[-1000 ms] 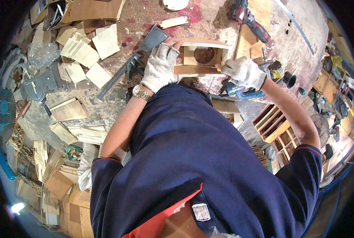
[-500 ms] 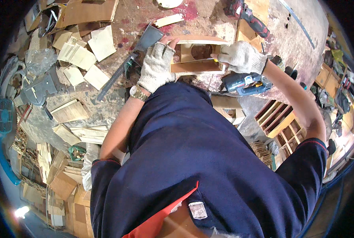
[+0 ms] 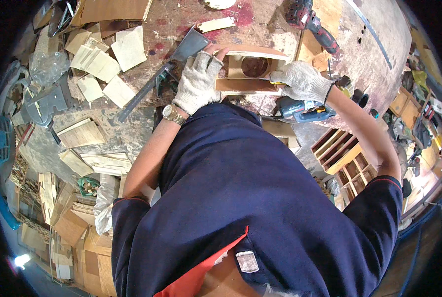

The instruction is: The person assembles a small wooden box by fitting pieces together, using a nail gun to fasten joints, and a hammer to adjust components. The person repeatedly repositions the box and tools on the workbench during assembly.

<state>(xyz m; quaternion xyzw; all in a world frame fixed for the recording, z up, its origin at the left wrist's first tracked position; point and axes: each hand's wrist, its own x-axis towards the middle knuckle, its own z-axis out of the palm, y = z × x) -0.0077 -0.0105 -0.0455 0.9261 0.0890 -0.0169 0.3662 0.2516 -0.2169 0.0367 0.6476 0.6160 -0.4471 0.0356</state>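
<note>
A small open wooden box (image 3: 253,86) with a round hole in its inner panel lies on the worktable before me. My left hand (image 3: 199,79), in a pale knitted fingerless glove, grips its left end, with the fingertips over the far corner. At the box's near right corner, my right hand (image 3: 302,81) in a matching glove is closed around a small, partly yellow tool (image 3: 278,83). Most of that tool is hidden by the fingers, so its kind is unclear.
A blue power tool (image 3: 305,110) lies beside my right wrist. Beyond it rests a red and black cordless tool (image 3: 312,24). Left of the box is a dark clamp-like bar tool (image 3: 149,89). Thin wood offcuts (image 3: 99,64) pile up at the left, and a slatted wooden crate (image 3: 347,153) stands right.
My right hand has shifted slightly toward me along the box's right end, carrying the small yellow tool to the near corner. The left hand keeps its hold on the box.
</note>
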